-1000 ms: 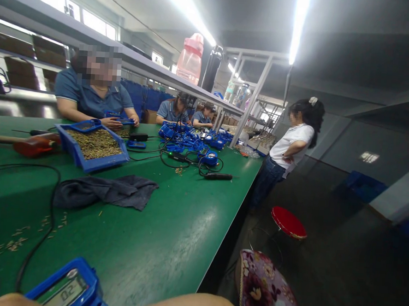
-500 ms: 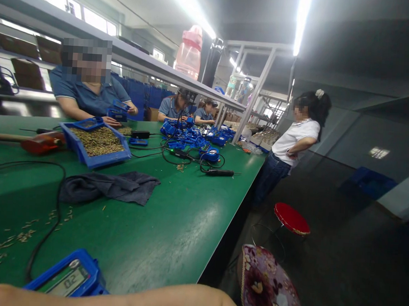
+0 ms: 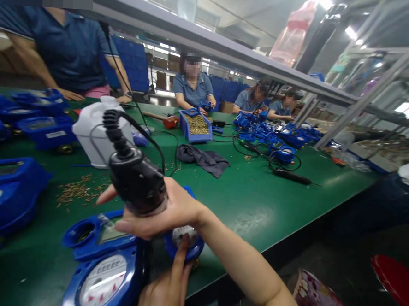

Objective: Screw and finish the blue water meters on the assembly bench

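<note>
Two bare hands are in view over the green counter (image 3: 253,206). The right hand (image 3: 178,207) has its grip closed around a corded black electric screwdriver (image 3: 136,181), held tilted, cord end up; its tip is hidden behind the hand. Beneath that hand, near the counter's front edge, sits a blue-cased meter (image 3: 187,235) with a white dial, partly covered. The left hand (image 3: 161,289) has one finger extended onto this dial; whether its grip is closed on the casing cannot be told.

Just left of the hands lies a second blue meter (image 3: 104,281), its dial face up with red pointers visible. Further blue meters (image 3: 11,187) occupy the counter's left side. Loose brass-coloured screws (image 3: 79,190) are scattered between these and a white plastic jug (image 3: 101,135), which stands upright.

Beyond, a crumpled dark cloth (image 3: 206,159) lies in front of a blue bin (image 3: 199,138) filled with small brass-coloured parts. A red-headed mallet (image 3: 171,122) lies beside the bin. Co-workers in blue shirts (image 3: 74,52) are positioned along the far side.
</note>
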A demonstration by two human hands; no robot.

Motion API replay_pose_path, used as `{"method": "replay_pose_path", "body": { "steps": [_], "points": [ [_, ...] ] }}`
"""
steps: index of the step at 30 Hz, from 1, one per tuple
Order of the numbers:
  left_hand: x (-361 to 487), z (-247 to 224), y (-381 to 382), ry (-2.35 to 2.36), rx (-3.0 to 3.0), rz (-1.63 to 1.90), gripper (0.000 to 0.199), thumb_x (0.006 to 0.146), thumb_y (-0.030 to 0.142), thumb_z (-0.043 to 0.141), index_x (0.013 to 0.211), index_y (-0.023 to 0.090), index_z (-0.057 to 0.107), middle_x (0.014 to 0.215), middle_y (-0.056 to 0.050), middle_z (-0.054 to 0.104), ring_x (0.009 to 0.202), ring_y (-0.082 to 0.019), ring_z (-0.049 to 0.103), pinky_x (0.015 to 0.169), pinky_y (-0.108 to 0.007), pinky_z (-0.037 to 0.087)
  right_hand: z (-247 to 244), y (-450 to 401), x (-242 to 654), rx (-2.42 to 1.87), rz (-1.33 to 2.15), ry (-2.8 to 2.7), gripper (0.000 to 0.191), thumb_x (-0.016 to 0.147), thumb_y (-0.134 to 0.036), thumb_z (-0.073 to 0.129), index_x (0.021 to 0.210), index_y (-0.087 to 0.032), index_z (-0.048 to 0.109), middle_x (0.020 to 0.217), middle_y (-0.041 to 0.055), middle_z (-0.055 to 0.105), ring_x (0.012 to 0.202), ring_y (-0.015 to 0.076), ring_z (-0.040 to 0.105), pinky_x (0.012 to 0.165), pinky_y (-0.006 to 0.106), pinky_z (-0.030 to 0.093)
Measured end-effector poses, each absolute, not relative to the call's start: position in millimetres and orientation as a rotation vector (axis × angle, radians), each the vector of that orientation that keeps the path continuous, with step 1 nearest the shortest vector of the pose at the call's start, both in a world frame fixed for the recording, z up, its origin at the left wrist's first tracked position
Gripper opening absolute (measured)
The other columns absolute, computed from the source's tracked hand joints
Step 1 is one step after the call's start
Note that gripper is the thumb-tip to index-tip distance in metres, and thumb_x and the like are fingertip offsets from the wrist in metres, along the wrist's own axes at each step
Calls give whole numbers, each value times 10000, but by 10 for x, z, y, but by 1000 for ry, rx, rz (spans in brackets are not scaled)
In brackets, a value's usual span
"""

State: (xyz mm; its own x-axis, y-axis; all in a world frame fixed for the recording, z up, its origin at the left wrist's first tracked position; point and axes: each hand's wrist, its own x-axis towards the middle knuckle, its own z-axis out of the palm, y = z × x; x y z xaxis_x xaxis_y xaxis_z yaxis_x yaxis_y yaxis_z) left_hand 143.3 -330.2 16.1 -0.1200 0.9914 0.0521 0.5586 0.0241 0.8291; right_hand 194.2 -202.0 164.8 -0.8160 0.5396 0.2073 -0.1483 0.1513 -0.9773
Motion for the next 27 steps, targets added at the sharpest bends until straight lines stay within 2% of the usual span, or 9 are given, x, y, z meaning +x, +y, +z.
{"method": "replay_pose_path", "body": {
  "steps": [3,6,7,8,10,12,14,17,27],
  "points": [
    [1440,321,-3363,1463,1369,1064,510,871,398,506,1340,210,440,513,22,489,447,-143,493,485,-214,354,1804,-2026,1965,-142,1759,-1919,417,735,-313,706,1104,-220,537,533,-89,500,391,80,451,368,194,351],
    [1322,592,-3409,1114,897,1007,515,844,470,547,1260,186,442,490,104,280,387,-59,251,408,-162,224,2056,-2129,2037,-159,1588,-1721,322,781,-335,646,1068,-254,525,495,-111,434,350,68,376,356,200,305],
    [1269,688,-3411,1008,715,995,472,839,472,558,1198,181,465,502,110,263,386,-43,202,389,-152,178,2151,-2176,2076,-148,1542,-1645,250,807,-319,603,1040,-264,530,489,-112,402,349,66,346,361,202,298],
    [1220,780,-3408,916,551,1000,420,843,453,562,1146,175,480,520,102,304,387,-36,219,378,-146,176,2240,-2224,2121,-177,1511,-1578,181,826,-281,562,1005,-272,536,492,-108,373,359,67,325,374,204,300],
    [1149,944,-3386,791,328,1057,333,870,378,542,1109,151,497,642,27,503,479,-62,451,430,-158,346,2373,-2308,2218,-176,1507,-1487,150,821,-244,507,964,-276,539,500,-101,339,372,67,297,389,198,312],
    [1127,1072,-3350,741,225,1103,313,898,316,505,1139,116,508,916,-101,631,785,-160,634,659,-246,512,2417,-2373,2301,-160,1533,-1438,148,808,-244,501,951,-262,534,500,-101,349,367,62,297,391,191,327],
    [1147,1157,-3310,718,177,1110,331,915,301,480,1159,80,514,1081,-179,629,976,-235,638,846,-333,520,2377,-2423,2354,-163,1560,-1418,146,818,-245,501,962,-246,527,496,-102,369,357,55,307,389,183,337],
    [1193,1217,-3257,688,167,1134,360,929,313,460,1184,65,517,1145,-195,617,1054,-260,618,946,-379,494,2254,-2480,2380,-170,1574,-1426,149,840,-248,493,986,-245,524,500,-104,372,347,45,317,391,174,341],
    [1206,1220,-3230,689,217,1114,353,916,331,487,1151,75,549,1052,-155,631,1026,-267,619,890,-344,508,2187,-2472,2425,-203,1498,-1396,117,855,-277,518,971,-267,524,512,-103,363,356,43,313,399,181,327]
  ]
}}
